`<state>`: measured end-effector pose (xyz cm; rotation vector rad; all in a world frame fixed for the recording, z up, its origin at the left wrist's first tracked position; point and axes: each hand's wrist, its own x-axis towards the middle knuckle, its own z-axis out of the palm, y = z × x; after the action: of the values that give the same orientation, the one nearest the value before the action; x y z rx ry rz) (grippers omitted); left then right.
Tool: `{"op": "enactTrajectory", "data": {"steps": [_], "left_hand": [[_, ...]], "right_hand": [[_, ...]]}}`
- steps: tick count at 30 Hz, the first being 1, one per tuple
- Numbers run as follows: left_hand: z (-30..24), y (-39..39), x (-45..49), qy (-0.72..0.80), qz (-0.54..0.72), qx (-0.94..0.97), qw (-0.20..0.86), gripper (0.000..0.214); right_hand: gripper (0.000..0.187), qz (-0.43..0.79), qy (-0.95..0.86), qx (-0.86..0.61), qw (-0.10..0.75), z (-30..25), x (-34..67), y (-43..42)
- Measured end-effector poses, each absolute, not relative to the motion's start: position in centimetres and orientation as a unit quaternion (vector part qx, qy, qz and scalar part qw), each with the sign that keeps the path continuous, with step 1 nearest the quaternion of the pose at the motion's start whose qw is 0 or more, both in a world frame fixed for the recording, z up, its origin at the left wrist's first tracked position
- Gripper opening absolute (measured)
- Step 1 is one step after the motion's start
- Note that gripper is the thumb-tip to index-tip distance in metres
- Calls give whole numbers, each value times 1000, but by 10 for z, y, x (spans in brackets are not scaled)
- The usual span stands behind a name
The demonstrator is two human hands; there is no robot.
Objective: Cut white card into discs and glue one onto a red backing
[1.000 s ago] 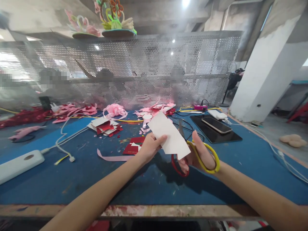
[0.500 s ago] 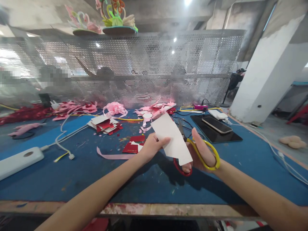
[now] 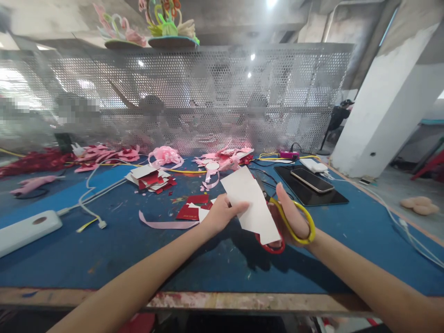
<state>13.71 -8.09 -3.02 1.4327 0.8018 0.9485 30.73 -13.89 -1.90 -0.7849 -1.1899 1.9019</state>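
My left hand [image 3: 220,213] pinches the left edge of a white paper sheet [image 3: 250,203] and holds it tilted above the blue table [image 3: 138,249]. Behind the sheet's right edge, my right hand [image 3: 289,216] grips scissors [image 3: 287,224] with one yellow and one red handle loop. The blades point away from me along the paper's far edge and are mostly hidden by it. Red and white paper scraps [image 3: 192,210] lie on the table just left of my left hand.
A phone [image 3: 312,179] lies on a black tablet [image 3: 312,192] at the right, with cables around it. A white power bank [image 3: 24,229] and cable sit at the left. Pink ribbons [image 3: 164,158], red scraps and a perforated metal screen [image 3: 208,97] line the table's back.
The scissor handles have come closer together, the red loop moving right under the sheet. The paper and both hands shifted slightly right.
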Motion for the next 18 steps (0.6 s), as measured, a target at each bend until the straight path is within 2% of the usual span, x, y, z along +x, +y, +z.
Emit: {"op": "enactTrajectory", "data": {"steps": [4,10,15,16,18], "left_hand": [[-28,-81,136,355,390,664,530,33],[-29,-87,142,355,372,679,524,28],[-27,-59,120,330,482,605,540,42],[-22,-45,105,329,519,595,518,44],[-6,-12,64,357,589,599,408,46]], "right_hand": [[80,744,-455,-324,368,-17,308,-137],[71,725,-358,-429,403,-13,304,-137],[68,749,-334,-373,434,-29,311,-134],[68,762,-331,-357,427,-34,313,-132],[66,779,-320,-350,410,-46,316,-127]]}}
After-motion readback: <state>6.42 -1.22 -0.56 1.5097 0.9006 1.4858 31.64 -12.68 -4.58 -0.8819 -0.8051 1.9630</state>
